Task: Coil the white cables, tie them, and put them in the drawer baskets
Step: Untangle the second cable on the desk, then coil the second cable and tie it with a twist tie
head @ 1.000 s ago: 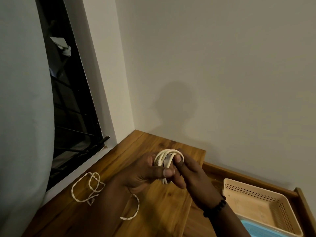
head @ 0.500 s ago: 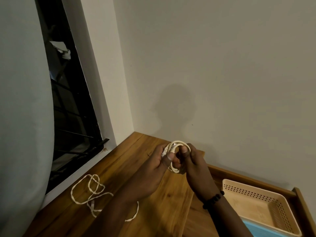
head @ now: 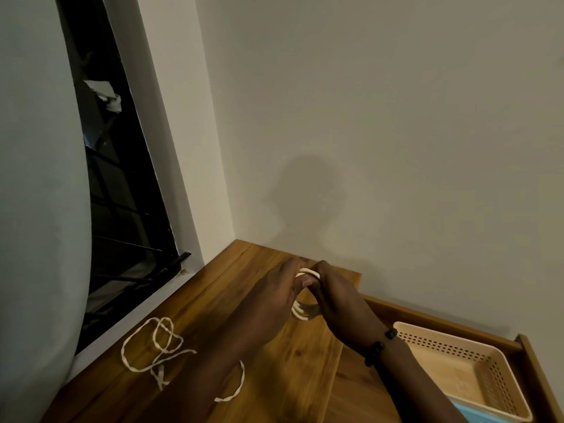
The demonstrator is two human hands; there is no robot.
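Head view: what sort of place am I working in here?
Most likely a room in a home, in a corner at a wooden desk. A barred window with a pale curtain is on the left, and an open drawer holds a beige plastic basket.

Loose cable [head: 158, 346] lies on desk [head: 213, 300], left of basket [head: 500, 377].

Two hands [head: 308, 296], one coiled white cable [head: 300, 312], one loose white cord [head: 152, 346], one beige basket [head: 457, 346], one blue basket [head: 464, 412].

head cam | looks fwd+down, tilted | close over hands [head: 305, 297] above wooden top [head: 213, 300] | wall corner behind
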